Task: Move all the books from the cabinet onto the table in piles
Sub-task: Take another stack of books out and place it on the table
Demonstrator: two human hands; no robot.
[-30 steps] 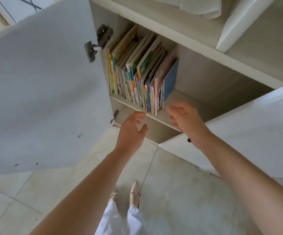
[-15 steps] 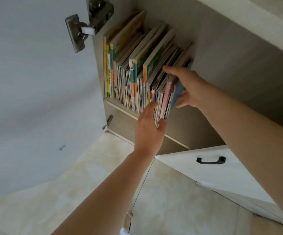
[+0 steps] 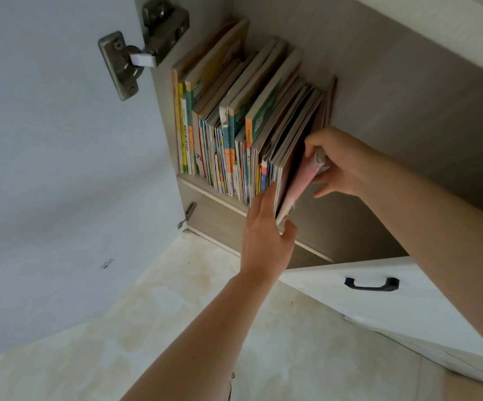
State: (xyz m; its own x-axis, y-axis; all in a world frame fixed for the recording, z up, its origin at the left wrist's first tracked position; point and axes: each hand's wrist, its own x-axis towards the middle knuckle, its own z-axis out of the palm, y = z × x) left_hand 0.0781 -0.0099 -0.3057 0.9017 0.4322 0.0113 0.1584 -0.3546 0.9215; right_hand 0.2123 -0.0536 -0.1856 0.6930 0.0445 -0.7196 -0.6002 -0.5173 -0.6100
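Cabinet (image 3: 408, 117) open, seen from just above and in front. Books (image 3: 234, 125) stand packed in a row on the shelf (image 3: 205, 189), spines outward, filling the left part up against the cabinet's side wall; the right part of the shelf is bare board.

Left hand (image 3: 264, 230) reaches in from below, fingers straight and slid in between the spines near the right end of the row. Thumb sits under the lower corner of the outermost few books. That small batch, a pink-covered book (image 3: 298, 183) on the outside, lies between thumb and fingers and leans away from the rest of the row. Grasp reads as a loose pinch on the batch's lower edge.

Right hand (image 3: 340, 163) comes in from the right, at the upper outer edge of the same batch. Fingertips (image 3: 311, 143) curl over the top corner of the pink-covered book, thumb below, pinching it. So the batch sits between the two hands: left at its bottom front, right at its upper right side.

Remaining books to the left of the left hand stand upright, touching each other, untouched by either hand.

Left door (image 3: 61, 140) swung wide, metal hinge (image 3: 144, 44) at its top edge beside the books. Right door (image 3: 408, 308) open below the right forearm, dark handle (image 3: 371, 283) on its face. Pale tiled floor (image 3: 176, 328) beneath
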